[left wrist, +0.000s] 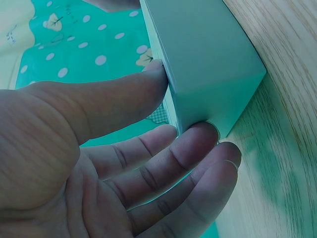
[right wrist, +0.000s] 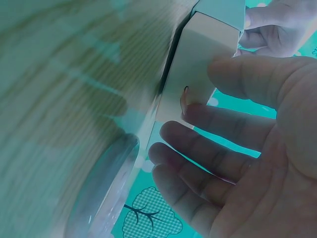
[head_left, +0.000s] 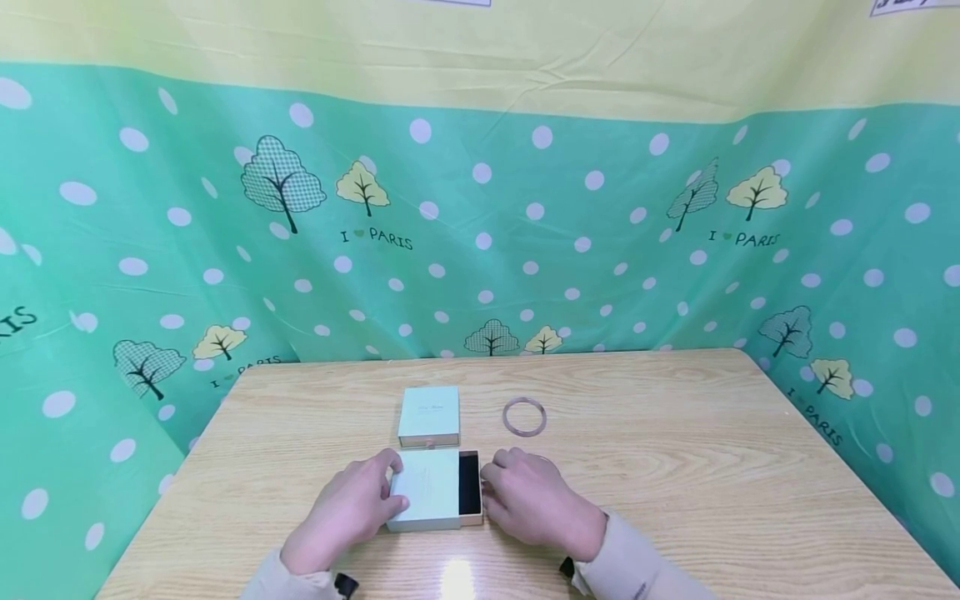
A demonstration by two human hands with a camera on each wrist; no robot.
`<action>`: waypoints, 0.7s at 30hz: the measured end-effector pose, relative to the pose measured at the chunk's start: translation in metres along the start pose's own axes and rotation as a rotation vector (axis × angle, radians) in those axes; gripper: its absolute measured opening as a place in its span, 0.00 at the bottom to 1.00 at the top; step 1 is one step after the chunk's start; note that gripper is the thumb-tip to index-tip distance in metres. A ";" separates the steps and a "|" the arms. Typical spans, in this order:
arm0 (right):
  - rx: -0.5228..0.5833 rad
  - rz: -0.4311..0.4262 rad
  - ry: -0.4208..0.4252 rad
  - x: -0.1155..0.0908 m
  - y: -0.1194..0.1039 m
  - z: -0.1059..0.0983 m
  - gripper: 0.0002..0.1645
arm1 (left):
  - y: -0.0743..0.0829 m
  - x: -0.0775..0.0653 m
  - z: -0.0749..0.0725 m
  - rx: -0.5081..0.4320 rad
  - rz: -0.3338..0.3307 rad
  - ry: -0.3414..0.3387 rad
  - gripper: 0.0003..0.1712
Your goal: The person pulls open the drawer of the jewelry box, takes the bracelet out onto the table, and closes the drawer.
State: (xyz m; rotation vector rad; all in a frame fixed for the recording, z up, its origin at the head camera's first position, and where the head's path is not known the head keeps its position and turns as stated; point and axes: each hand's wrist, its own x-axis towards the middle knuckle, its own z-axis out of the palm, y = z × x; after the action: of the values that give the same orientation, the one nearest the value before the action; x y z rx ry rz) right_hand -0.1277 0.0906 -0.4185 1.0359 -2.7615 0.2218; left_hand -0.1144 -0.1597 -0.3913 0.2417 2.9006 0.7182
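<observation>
A light-blue drawer box (head_left: 426,483) lies on the table with its drawer (head_left: 470,492) slid partly out to the right, showing a black inside. My left hand (head_left: 356,500) grips the box's left end, thumb on the top edge and fingers against the end face (left wrist: 223,106). Beside the drawer front is my right hand (head_left: 528,500). Its thumb lies at the drawer's rim, and the index fingertip (right wrist: 195,114) touches a small ribbon loop (right wrist: 184,99) on the pale pinkish front (right wrist: 198,54). The other fingers are loosely bent and hold nothing.
Right behind the drawer box lies a second light-blue box (head_left: 429,414), closed. A purplish bangle (head_left: 524,434) rests to its right on the wooden table (head_left: 660,433). Another bangle (right wrist: 106,186), clear-looking, lies close beside my right hand. A green dotted curtain (head_left: 480,250) surrounds the table's back and sides.
</observation>
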 end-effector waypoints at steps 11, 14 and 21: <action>-0.034 0.004 -0.020 0.000 -0.003 -0.002 0.11 | 0.002 -0.001 -0.001 -0.002 -0.005 -0.004 0.22; -0.043 0.003 -0.027 0.000 -0.003 -0.002 0.12 | 0.002 -0.001 -0.001 -0.003 -0.002 -0.003 0.22; -0.057 0.010 -0.029 -0.001 -0.005 -0.002 0.14 | 0.001 -0.001 -0.001 -0.004 0.002 -0.001 0.22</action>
State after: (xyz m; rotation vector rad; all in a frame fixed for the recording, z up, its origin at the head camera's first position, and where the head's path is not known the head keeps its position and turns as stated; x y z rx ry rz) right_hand -0.1233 0.0880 -0.4162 1.0195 -2.7823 0.1289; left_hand -0.1134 -0.1593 -0.3903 0.2441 2.8987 0.7237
